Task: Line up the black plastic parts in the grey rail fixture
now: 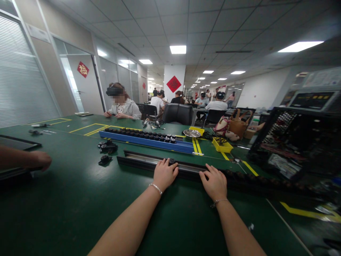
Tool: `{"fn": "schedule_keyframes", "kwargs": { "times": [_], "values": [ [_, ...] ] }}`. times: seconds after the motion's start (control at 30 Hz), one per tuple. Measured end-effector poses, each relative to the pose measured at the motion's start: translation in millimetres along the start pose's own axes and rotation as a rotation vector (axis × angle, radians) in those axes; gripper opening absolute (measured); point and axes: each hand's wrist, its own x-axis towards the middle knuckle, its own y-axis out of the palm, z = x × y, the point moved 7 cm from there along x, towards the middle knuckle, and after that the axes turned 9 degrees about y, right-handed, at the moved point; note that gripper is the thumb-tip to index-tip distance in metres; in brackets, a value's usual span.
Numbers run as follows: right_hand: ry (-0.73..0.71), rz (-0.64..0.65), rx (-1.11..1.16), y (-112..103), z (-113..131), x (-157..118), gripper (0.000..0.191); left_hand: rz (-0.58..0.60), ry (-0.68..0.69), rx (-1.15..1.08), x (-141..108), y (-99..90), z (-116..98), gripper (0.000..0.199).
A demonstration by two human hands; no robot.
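A long black channel-shaped rail [141,161] lies across the green table in front of me. My left hand [164,175] is at the rail, with its thumb and forefinger around a small black block [172,161] sitting in the channel. Farther right along the same rail rests my right hand [214,183], its fingers spread over the rail's edge and no separate part visible in them. Beyond my right hand, a row of dark blocks [247,177] continues along the rail. What lies beneath my palms is hidden.
Behind the rail stands a blue tray [146,141] filled with black blocks. Loose black parts [107,145] lie to the left. Also here are a metal dish [191,133], a yellow bin [222,145], an open black case [279,142] and another person's hand [41,160]. A person [122,106] sits opposite.
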Motion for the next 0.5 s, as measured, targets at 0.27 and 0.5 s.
{"fn": "schedule_keyframes", "kwargs": {
  "times": [0.27, 0.5],
  "values": [
    [-0.01, -0.005, -0.002, 0.8, -0.2, 0.2, 0.04, -0.012, 0.019, 0.022, -0.7, -1.5, 3.3, 0.033],
    [-0.013, -0.015, 0.002, 0.9, 0.0, 0.0, 0.039, -0.037, 0.041, 0.047, -2.8, -4.1, 8.6, 0.032]
  ]
}}
